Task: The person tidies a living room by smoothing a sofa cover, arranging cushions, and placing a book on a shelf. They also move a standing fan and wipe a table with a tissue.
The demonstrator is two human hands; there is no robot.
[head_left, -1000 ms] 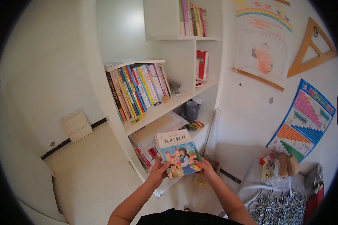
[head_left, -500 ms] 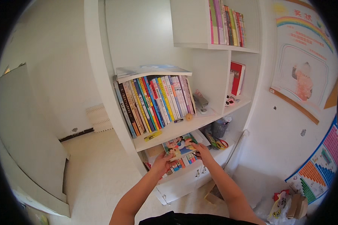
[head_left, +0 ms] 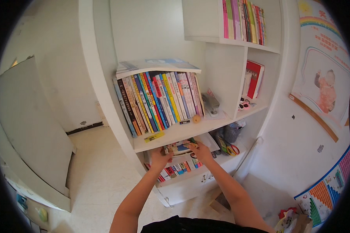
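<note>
A picture book (head_left: 179, 148) with a colourful illustrated cover lies between my two hands, partly under the edge of the middle shelf (head_left: 171, 136). My left hand (head_left: 161, 158) grips its left side, and my right hand (head_left: 199, 151) holds its right side with the thumb on the cover. Both hands are inside the lower compartment. Below them stands a row of small books (head_left: 182, 167) with coloured spines. White papers (head_left: 209, 142) lie behind and to the right of the picture book, whose far part is hidden by the shelf.
A row of upright books (head_left: 159, 101) fills the middle shelf, with flat sheets (head_left: 155, 65) on top. A yellow cutter (head_left: 154, 136), a stapler (head_left: 211, 104), scissors (head_left: 231, 149) and a dark mesh pen holder (head_left: 232, 133) are nearby. A cardboard box (head_left: 221, 202) stands on the floor.
Both my hands have moved the picture book farther into the lower compartment, so the shelf now covers more of it. The whole view has shifted slightly.
</note>
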